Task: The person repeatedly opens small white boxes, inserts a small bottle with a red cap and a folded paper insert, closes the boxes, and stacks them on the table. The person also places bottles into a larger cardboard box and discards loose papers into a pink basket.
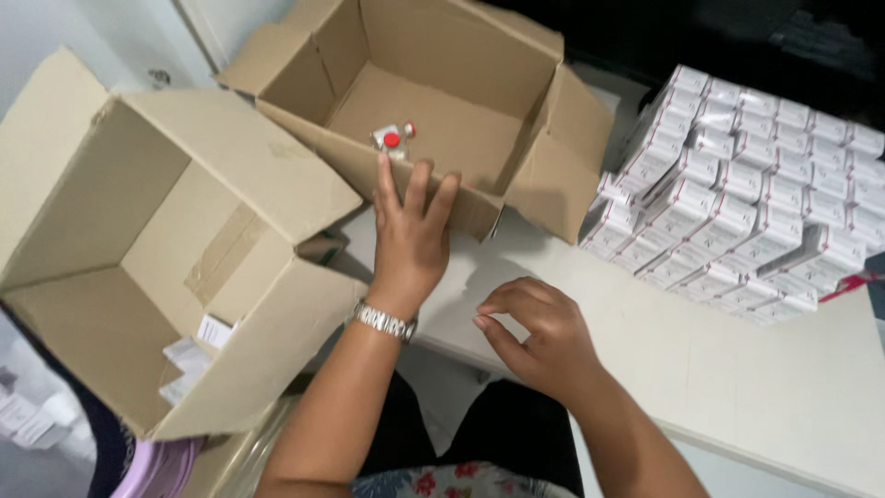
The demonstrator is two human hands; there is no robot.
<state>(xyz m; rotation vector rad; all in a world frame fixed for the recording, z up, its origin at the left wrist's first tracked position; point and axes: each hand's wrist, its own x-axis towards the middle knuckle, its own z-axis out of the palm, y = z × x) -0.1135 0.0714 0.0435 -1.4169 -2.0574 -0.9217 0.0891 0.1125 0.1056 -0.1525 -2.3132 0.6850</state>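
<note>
while our left hand (410, 231) lies flat over the front wall of the open brown cardboard box (433, 120) at the far side of the white table (737, 369), its fingers (419, 189) are stretched out and slightly apart, gripping nothing, their tips pointing at the small clear vials with red caps (394, 139) that lie just beyond on the box floor. we judge this to be a reach into the box, the vials near but not yet touched. a metal wristwatch (383, 322) sits on that wrist.

our right hand (539, 337) hovers over the near edge of the table, its fingers (507, 300) curled loosely toward the thumb; we cannot tell whether they pinch anything small, and nothing shows between them.

to the left, a second, larger open brown cardboard box (184, 267) tilts toward us, with a few small white cartons (198, 346) in its lower corner. to the right, a dense block of small white cartons with red marks (747, 203) stands stacked in rows on the table, well apart from both hands.

as we judge it, the next move calls for the left hand to go over the wall and down, then close its fingers round one vial without knocking its neighbour, since the vials lie touching one another. the front wall is low and bent, so pressing on it may shift the box.
</note>
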